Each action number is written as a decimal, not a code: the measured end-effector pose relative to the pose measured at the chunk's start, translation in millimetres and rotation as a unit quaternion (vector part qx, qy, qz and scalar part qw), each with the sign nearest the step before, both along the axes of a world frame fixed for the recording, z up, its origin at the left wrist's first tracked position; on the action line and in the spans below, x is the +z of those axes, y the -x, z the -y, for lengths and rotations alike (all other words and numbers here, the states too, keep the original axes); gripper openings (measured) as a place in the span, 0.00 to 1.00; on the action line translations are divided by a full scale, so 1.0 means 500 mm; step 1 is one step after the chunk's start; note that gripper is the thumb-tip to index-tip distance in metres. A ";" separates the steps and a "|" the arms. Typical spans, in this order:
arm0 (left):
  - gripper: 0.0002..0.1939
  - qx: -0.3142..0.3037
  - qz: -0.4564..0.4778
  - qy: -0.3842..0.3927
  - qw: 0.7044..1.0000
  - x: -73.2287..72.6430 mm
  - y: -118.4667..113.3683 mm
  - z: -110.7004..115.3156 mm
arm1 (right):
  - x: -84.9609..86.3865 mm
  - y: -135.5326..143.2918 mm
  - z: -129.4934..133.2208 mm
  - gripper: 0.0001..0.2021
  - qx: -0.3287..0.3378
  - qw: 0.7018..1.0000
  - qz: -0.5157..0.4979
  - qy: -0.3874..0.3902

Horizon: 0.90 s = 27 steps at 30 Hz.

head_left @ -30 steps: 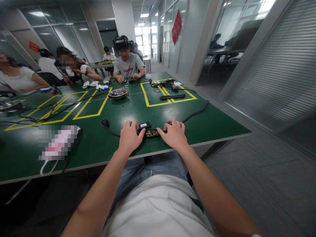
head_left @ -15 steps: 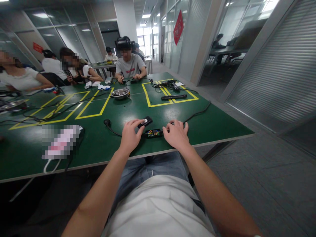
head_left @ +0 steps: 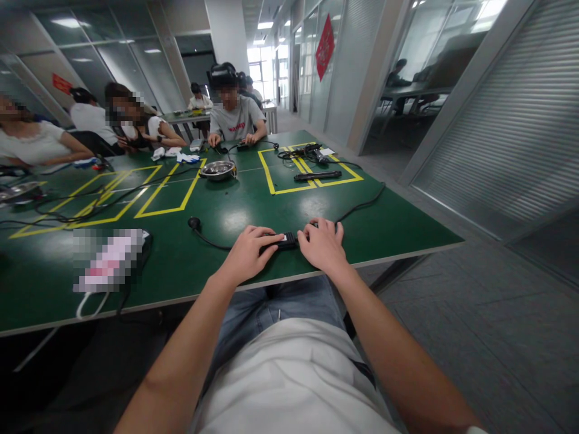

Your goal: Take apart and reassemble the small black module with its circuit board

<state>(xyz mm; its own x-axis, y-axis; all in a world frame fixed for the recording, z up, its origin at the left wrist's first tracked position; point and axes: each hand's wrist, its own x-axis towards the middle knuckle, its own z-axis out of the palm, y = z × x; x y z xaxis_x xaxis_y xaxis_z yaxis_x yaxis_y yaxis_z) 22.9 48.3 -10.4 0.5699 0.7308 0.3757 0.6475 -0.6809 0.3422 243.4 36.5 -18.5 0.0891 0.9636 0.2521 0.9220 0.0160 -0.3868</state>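
A small black case [head_left: 287, 240] with a white label lies near the table's front edge. My left hand [head_left: 251, 252] grips its left part, fingers over the top and thumb at the near side. At its right end, my right hand [head_left: 322, 244] is bent over the cable, with curled fingers; what lies under them is partly hidden. A black cord runs left from the case to a round plug [head_left: 194, 223]. Another black cable [head_left: 362, 208] leads off to the right from beneath my right hand. The circuit parts inside the case are covered.
On the green table [head_left: 253, 208] are a metal bowl [head_left: 218, 170], a black bar [head_left: 318, 176] and tangled cables [head_left: 301, 152] within yellow tape. A pixelated pinkish object [head_left: 113, 259] lies at left. Across the table a person [head_left: 235, 120] handles small dark parts.
My left hand has moved right and lowered the black cover onto the open case, hiding the circuit parts. My right hand has stayed almost in place.
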 end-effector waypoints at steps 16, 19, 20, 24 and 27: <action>0.35 0.055 0.061 0.076 0.994 0.000 -0.008 0.007 | -0.010 -0.004 -0.006 0.16 0.002 1.000 -0.005 -0.009; 0.33 0.051 0.073 0.079 0.993 -0.002 -0.007 0.008 | -0.009 -0.004 -0.006 0.15 0.001 1.000 -0.007 -0.007; 0.32 0.054 0.081 0.078 0.992 -0.002 -0.006 0.008 | -0.010 -0.004 -0.006 0.15 0.001 1.000 -0.008 -0.010; 0.21 0.139 0.109 0.042 0.983 -0.002 -0.003 0.002 | -0.013 -0.005 -0.008 0.15 0.001 1.000 -0.011 -0.019; 0.10 0.221 0.083 0.029 0.971 -0.002 -0.001 -0.007 | -0.013 -0.005 -0.008 0.16 0.003 1.000 -0.011 -0.016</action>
